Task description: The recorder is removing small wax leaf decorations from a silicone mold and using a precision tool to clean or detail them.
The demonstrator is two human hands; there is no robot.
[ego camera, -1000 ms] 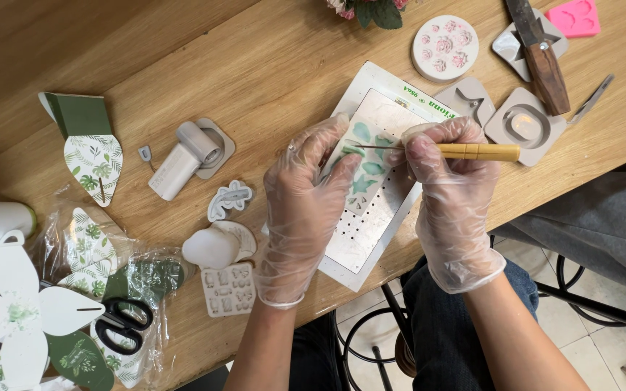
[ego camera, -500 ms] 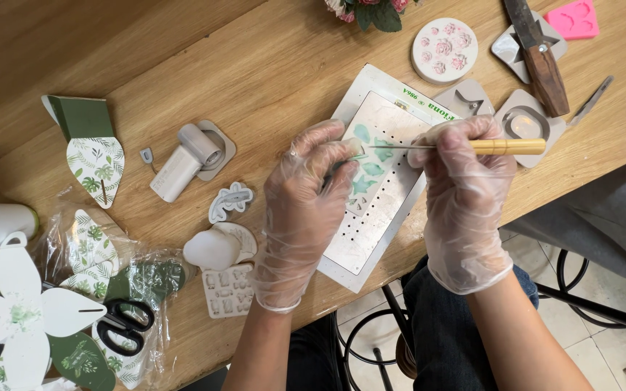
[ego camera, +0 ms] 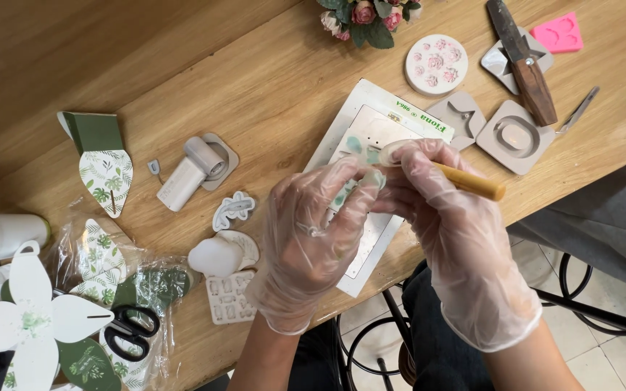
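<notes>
both gloved hands meet over the white work board [ego camera: 353, 137] at the near edge of the wooden worktop [ego camera: 255, 87]. the right hand [ego camera: 458, 246] is closed round a wooden-handled tool [ego camera: 472, 182], its tip at a small pale green-spotted piece [ego camera: 371, 179]. the left hand [ego camera: 313, 239] pinches that piece between its fingertips. grey moulds [ego camera: 514, 136] lie to the far right, scissors [ego camera: 128, 331] near left.

both hands in clear gloves, close together, fingertips touching. left hand [ego camera: 311, 242] curled with fingers pinched; right hand [ego camera: 449, 217] fisted in a grip, forearms angling up from below.
</notes>
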